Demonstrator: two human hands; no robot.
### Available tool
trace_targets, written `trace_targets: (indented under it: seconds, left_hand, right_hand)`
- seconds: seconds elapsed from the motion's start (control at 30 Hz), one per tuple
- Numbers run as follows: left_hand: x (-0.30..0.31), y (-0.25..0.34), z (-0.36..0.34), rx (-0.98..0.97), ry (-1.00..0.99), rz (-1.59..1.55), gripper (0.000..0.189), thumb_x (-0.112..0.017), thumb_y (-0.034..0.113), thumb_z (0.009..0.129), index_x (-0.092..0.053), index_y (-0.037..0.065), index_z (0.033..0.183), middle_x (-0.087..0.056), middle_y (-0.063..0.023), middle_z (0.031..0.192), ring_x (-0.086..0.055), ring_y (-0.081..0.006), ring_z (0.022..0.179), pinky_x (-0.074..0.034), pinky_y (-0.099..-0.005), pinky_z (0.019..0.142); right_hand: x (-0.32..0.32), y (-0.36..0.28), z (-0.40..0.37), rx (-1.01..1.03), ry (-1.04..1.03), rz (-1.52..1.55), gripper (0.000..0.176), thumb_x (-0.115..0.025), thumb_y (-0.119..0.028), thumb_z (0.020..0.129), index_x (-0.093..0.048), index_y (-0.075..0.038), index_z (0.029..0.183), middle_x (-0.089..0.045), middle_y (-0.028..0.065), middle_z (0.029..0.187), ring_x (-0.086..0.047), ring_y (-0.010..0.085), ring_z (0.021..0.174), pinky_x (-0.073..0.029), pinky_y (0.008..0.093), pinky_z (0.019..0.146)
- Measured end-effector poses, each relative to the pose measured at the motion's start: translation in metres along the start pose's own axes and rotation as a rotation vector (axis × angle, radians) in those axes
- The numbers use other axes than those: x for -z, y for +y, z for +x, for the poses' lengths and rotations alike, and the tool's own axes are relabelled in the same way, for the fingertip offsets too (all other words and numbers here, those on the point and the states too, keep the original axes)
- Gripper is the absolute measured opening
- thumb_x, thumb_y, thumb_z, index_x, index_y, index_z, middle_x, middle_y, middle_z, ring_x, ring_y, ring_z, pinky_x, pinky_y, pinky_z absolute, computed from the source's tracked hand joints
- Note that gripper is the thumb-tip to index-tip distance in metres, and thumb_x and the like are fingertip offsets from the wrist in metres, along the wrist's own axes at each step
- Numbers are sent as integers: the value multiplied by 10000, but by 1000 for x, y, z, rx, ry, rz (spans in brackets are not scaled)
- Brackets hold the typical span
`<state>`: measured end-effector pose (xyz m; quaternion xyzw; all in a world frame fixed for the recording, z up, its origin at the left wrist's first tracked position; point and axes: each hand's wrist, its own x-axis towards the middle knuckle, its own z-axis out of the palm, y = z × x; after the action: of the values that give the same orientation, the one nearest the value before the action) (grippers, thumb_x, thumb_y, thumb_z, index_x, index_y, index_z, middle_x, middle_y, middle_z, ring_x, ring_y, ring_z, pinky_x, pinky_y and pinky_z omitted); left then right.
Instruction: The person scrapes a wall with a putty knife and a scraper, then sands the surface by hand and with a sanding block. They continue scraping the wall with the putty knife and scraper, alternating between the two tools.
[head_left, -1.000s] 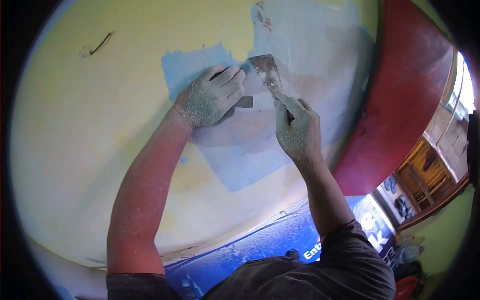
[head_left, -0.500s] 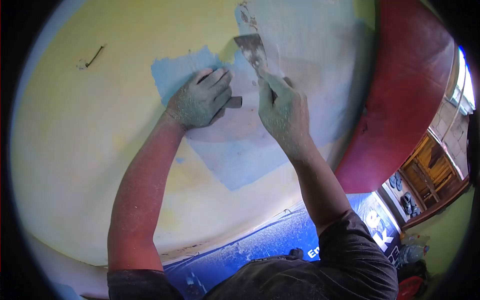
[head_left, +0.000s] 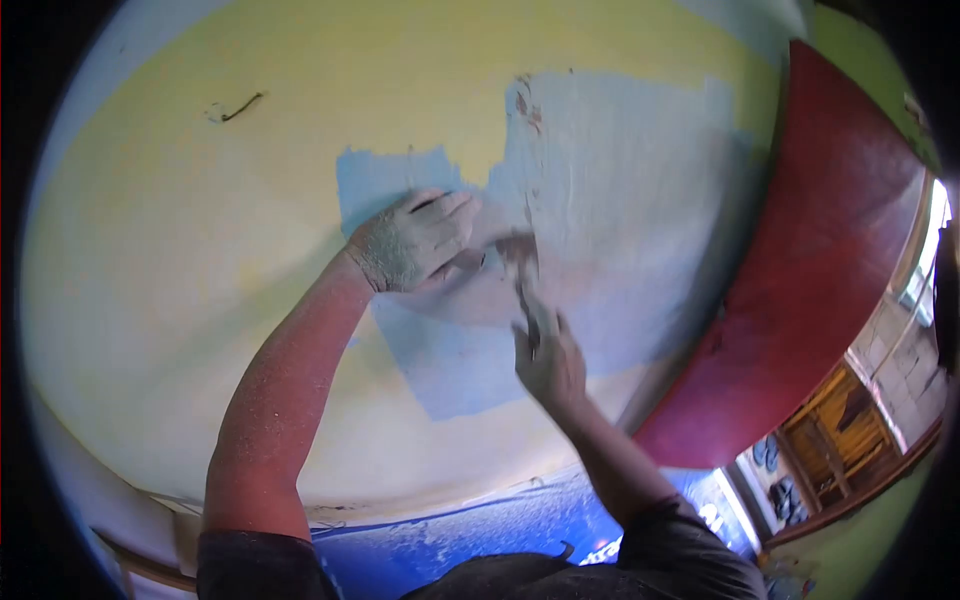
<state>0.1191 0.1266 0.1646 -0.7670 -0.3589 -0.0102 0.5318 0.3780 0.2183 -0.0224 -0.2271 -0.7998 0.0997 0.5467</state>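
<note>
Fingers bent, my left hand (head_left: 425, 240) is up against the painted wall (head_left: 300, 190) over a blue-grey patch (head_left: 465, 380). White dust coats its skin. A small brownish piece (head_left: 465, 264) shows beneath its fingers; its kind is mostly hidden. My right hand (head_left: 555, 365) grips a putty knife (head_left: 522, 265) by its handle, blade pointing up. The blade is smeared by motion and sits just right of my left fingertips, over the patch. Brown chipped marks (head_left: 528, 105) run down the wall above the knife.
A bent wire or nail (head_left: 243, 106) sticks out of the wall at upper left. A large red panel (head_left: 800, 260) stands along the right side. Below lies a dusty blue banner (head_left: 470, 550). Footwear (head_left: 787, 500) lies near a wooden structure (head_left: 840, 440) at lower right.
My right hand has brought the putty knife down from the chipped marks to beside my left hand. My left hand stays on the patch. The view has shifted, so the wall sits lower.
</note>
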Motion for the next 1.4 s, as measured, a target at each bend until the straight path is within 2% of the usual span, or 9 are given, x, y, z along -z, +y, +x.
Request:
trace_targets:
  seconds: [0.13,0.4,0.6,0.7,0.77,0.8,0.97,1.2,1.4]
  left_hand:
    - [-7,-1,-4,13,-9,60,594,-853,363,873,-692,61,1359,-657,-138,1624,-606,-295,1530,-451,-510,1300]
    - [-14,12,-2,89,26,79,693,-915,279,727,-681,64,1343,-639,-141,1655,-581,-297,1552,-499,-498,1248]
    - [-29,153,-17,743,206,-306,547,-850,143,815,-689,55,1330,-717,-190,1466,-699,-402,1343,-564,-540,1111]
    - [-67,313,-52,1471,164,-747,255,-785,254,1076,-678,44,1174,-731,-249,990,-704,-513,898,-560,-585,778]
    - [-65,393,-64,1613,179,-930,352,-790,337,1110,-652,15,1076,-739,-270,929,-748,-467,857,-577,-535,775]
    - [-48,413,-58,1683,153,-1083,346,-801,323,1108,-649,16,1056,-720,-240,890,-757,-410,847,-572,-513,771]
    - [-20,420,-36,1616,270,-1228,329,-773,219,1122,-684,-19,1330,-757,-251,1160,-784,-429,1018,-618,-492,919]
    - [-16,322,5,1415,485,-873,472,-815,128,1045,-697,38,1494,-614,-289,1543,-625,-527,1379,-556,-552,1138]
    - [-10,204,6,781,271,-512,586,-790,229,1048,-648,27,1579,-557,-226,1699,-542,-450,1593,-466,-589,1249]
  right_hand:
    - [1,13,-53,-278,94,237,742,-813,-109,1049,-434,89,1655,-755,247,1099,-782,475,897,-639,526,801]
    - [-31,65,-81,-273,-7,-60,657,-719,-271,1140,-475,-61,1712,-708,241,1285,-742,507,1086,-568,639,896]
    - [-1,54,-114,-309,-263,155,551,-683,-245,1155,-568,-69,1664,-727,258,1248,-742,504,1093,-575,600,916]
    - [17,46,-173,-385,-460,250,480,-650,-287,1176,-629,-19,1574,-758,294,1135,-767,477,1037,-593,557,915]
    - [31,33,-203,-615,-647,379,417,-637,-355,1199,-703,18,1371,-772,247,938,-800,383,906,-607,495,896]
    - [39,22,-211,-700,-684,397,373,-619,-297,1210,-715,42,1331,-763,142,903,-710,212,838,-582,408,814]
    - [43,10,-221,-1036,-528,635,440,-618,-433,1230,-602,6,1223,-745,126,864,-571,134,506,-447,309,468]
    - [18,-10,-110,-798,-368,979,362,-605,-291,1142,-679,54,1221,-643,50,811,-533,106,551,-457,291,497]
    - [2,-1,-26,-565,-315,1095,485,-580,-334,1220,-696,93,1420,-706,86,926,-578,107,620,-469,284,539]
